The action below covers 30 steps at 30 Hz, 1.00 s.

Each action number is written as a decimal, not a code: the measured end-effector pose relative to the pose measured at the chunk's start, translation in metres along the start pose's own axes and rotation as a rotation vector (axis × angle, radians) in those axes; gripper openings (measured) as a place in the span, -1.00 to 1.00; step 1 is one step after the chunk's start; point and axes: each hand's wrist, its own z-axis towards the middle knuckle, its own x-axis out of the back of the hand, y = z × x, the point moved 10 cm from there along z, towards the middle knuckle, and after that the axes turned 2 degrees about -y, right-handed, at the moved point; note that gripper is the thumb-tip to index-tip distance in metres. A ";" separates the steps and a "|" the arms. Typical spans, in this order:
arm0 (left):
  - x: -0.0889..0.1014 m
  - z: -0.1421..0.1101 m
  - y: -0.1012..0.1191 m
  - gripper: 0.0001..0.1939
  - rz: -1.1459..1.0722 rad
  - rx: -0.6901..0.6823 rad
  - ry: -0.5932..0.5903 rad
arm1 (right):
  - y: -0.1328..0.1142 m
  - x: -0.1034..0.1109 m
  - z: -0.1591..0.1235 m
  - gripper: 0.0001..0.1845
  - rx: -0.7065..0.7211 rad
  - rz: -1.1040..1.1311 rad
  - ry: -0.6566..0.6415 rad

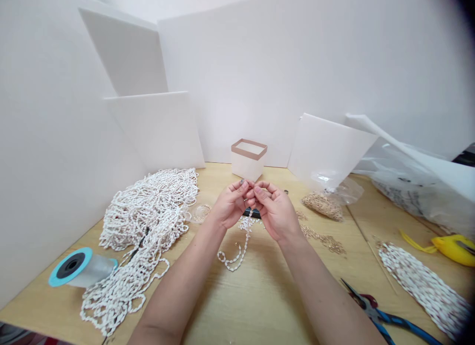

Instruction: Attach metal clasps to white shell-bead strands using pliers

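We grip a bead strand point(240, 249) at frame center with the left hand point(232, 205) and right hand point(275, 214), both pinched, fingertips meeting above the table point(260, 305). The fingers hide the gripped section. A dark object point(251, 213) beneath them is partly covered and hard to identify. A bead heap point(148, 211) lies left; a box point(248, 160) stands ahead. Pliers point(382, 315) are cut off at lower right.

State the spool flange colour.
The spool flange is turquoise around a black centre, best seen in the head view.
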 end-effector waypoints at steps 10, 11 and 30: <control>-0.004 -0.003 0.003 -0.67 -0.023 -0.029 0.034 | -0.003 -0.002 -0.001 -0.65 0.032 0.004 0.018; -0.003 -0.002 0.003 -0.67 -0.024 -0.032 0.037 | -0.003 -0.003 -0.002 -0.66 0.033 0.005 0.018; 0.020 0.008 0.009 -0.63 0.319 -0.138 0.097 | -0.007 0.004 0.002 -0.64 0.040 0.037 0.014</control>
